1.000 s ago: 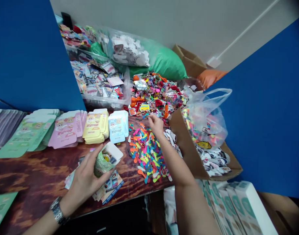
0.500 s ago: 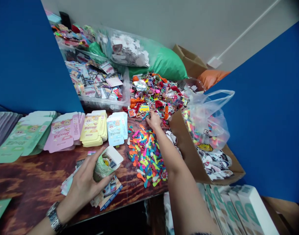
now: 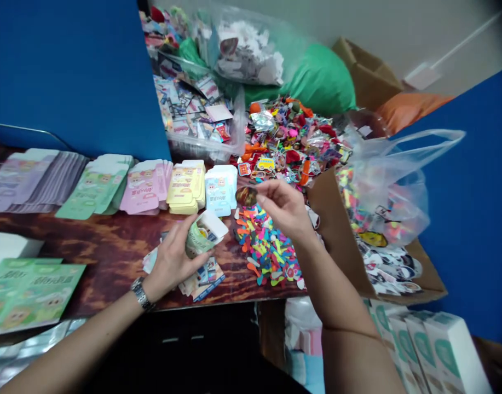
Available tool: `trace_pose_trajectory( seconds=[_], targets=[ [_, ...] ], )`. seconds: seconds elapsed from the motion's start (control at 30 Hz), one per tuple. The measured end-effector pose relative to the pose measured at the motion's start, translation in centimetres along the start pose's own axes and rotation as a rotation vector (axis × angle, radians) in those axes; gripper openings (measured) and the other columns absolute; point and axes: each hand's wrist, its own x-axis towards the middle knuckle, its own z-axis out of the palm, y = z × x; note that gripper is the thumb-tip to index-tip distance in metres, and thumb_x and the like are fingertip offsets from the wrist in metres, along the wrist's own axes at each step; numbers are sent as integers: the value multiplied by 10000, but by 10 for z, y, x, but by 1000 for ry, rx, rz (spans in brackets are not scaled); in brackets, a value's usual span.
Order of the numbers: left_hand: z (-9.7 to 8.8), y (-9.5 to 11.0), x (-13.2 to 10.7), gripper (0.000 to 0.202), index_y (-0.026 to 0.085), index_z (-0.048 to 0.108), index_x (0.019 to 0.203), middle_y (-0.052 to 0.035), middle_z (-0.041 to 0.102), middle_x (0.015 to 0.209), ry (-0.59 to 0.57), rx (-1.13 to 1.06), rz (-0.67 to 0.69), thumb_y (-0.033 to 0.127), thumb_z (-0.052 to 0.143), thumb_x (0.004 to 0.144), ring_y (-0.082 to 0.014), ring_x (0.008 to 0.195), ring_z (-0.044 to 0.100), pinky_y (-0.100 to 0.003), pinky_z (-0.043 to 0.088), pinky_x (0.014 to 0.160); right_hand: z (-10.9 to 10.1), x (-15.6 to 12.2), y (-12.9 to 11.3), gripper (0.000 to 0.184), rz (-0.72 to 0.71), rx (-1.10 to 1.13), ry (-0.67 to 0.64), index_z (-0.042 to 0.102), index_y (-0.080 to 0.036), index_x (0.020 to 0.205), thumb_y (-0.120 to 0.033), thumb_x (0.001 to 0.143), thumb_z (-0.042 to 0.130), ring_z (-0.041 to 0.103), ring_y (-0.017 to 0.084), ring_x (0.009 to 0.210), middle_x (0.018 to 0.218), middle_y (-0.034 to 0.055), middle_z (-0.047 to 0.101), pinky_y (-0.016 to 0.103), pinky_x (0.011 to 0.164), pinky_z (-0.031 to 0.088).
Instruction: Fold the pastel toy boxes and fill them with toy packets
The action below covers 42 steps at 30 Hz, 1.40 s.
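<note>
My left hand (image 3: 179, 257) is wrapped round a small green carton (image 3: 198, 241), its white flap up and several small items inside. Under that hand lie printed cards (image 3: 205, 279) on the dark wooden table. My right hand (image 3: 286, 208) pinches a small brownish-gold round trinket (image 3: 246, 196), blurred, so its exact kind is unclear. It hovers above a pile of uninflated coloured balloons (image 3: 271, 246). Behind it spreads a heap of mixed trinkets (image 3: 300, 134), with a yellow bus piece (image 3: 266, 163) at its near edge.
Flat cartons in purple (image 3: 21, 180), green (image 3: 97, 186), pink (image 3: 144, 186), yellow (image 3: 187, 186) and blue (image 3: 218, 191) line the table. A clear bin of cards (image 3: 238, 126) stands behind. At right, a cardboard box (image 3: 336, 235) holds a plastic bag (image 3: 398, 202) and cut-outs.
My right hand has come back from the trinket heap toward the carton, now with a brownish trinket in its fingers. My left hand still holds the green carton. The camera view has shifted left.
</note>
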Motion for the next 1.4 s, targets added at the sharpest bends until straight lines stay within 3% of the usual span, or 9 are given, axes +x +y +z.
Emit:
trace_pose_trajectory(
  seconds=[0.1,0.23,0.47,0.67,0.8,0.9,1.1,1.23,1.4],
  targets=[
    [-2,2,-2,778,209,340,1468,-127,591,1279,23,19,-1,403,707,810,-276,1156,602,-389,513,967,28,-27,-37,144,-81,-18,-113,680,-210,1018,-222,904,593,566,96,628,797,-9,648,227,591,468],
    [-6,5,-8,799,209,302,1489,-132,586,1274,46,32,44,381,699,818,-275,1138,609,-388,523,944,56,-43,-49,161,-169,-212,-181,704,-207,1006,-177,917,574,611,114,686,799,3,677,244,672,505],
    [-14,8,-16,866,240,180,1532,-138,544,1326,46,-46,85,364,684,839,-269,1177,593,-390,521,951,52,-51,-46,245,-393,-280,-227,680,-212,1152,-189,954,538,621,183,1122,1215,103,651,349,936,529],
    [-20,10,-19,667,257,350,1394,-93,568,1250,58,-130,130,332,696,829,-229,1125,612,-372,526,947,65,-63,-47,185,-308,-207,-169,695,-215,1087,-205,954,566,645,159,953,1016,66,667,296,841,549],
    [-21,8,-23,702,269,307,1428,-106,561,1286,56,-104,181,312,684,837,-244,1168,603,-395,525,967,84,-74,-50,346,-150,-124,-19,578,-242,1291,-214,945,574,658,157,937,1104,65,682,260,744,564],
    [-22,9,-26,820,260,199,1504,-137,516,1390,71,-75,159,323,680,844,-266,1249,572,-404,516,1003,92,-78,-50,300,-130,-109,37,611,-253,1234,-215,939,574,666,170,935,1088,58,694,290,765,575],
    [-29,13,-27,870,223,155,1549,-156,486,1447,61,-21,140,309,668,852,-278,1314,521,-403,483,1058,96,-77,-52,398,-88,-60,27,557,-257,1326,-205,932,583,684,175,993,1136,54,706,303,843,575],
    [-29,11,-27,868,237,154,1552,-138,504,1433,75,-8,186,255,657,846,-263,1303,524,-396,478,1065,96,-75,-55,283,-182,-121,8,663,-246,1147,-127,919,546,667,176,992,1045,45,711,339,919,544],
    [-27,11,-30,890,236,118,1561,-146,489,1439,53,-18,180,248,647,845,-272,1307,511,-418,470,1069,93,-76,-59,319,-239,-94,-86,674,-231,1149,-80,915,519,645,163,1079,1118,69,686,334,969,525]
  ],
)
